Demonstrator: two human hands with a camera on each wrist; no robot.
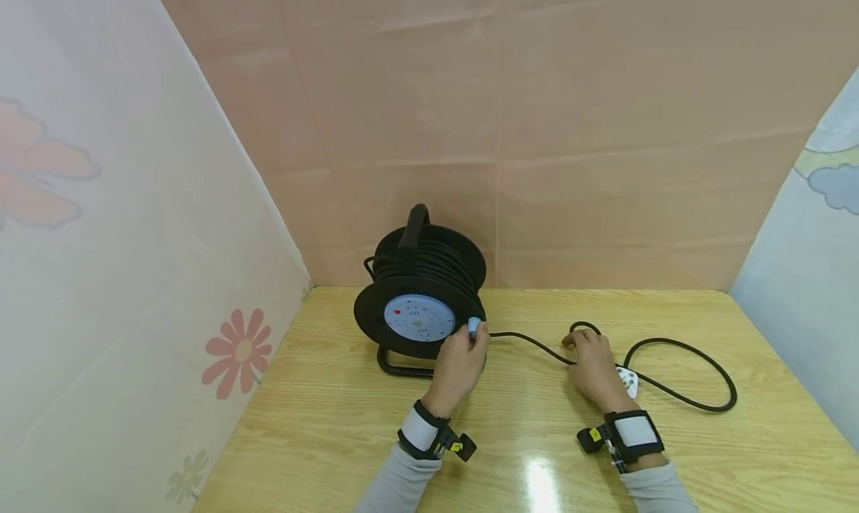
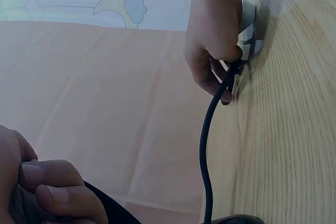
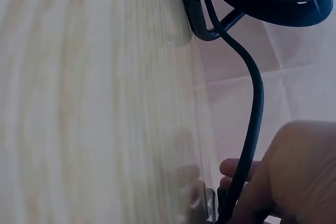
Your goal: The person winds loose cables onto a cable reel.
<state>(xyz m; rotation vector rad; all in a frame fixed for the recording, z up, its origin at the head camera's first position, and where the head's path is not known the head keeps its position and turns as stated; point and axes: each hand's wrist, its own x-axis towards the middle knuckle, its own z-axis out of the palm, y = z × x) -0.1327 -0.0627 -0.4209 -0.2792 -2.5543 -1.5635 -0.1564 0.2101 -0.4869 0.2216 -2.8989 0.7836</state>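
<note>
A black cable reel (image 1: pixel 429 297) with a pale blue socket face (image 1: pixel 419 318) stands on its tube frame. My left hand (image 1: pixel 459 364) grips the light blue crank knob (image 1: pixel 473 324) at the right edge of the reel's front disc; in the left wrist view its fingers (image 2: pixel 63 195) are curled. Black cable (image 1: pixel 526 339) runs from the reel to my right hand (image 1: pixel 593 367), low over the table. Thumb and fingers of that hand pinch the cable (image 2: pixel 207 145) in the left wrist view. A white plug (image 1: pixel 628 381) lies beside the right hand, partly covered by it.
A loop of cable (image 1: pixel 733 394) lies on the wooden table (image 1: pixel 523 423) to the right of the plug. The reel's carrying handle (image 1: pixel 414 230) sticks up near the peach back wall (image 1: pixel 496 125). Patterned sheets stand at the left and right sides.
</note>
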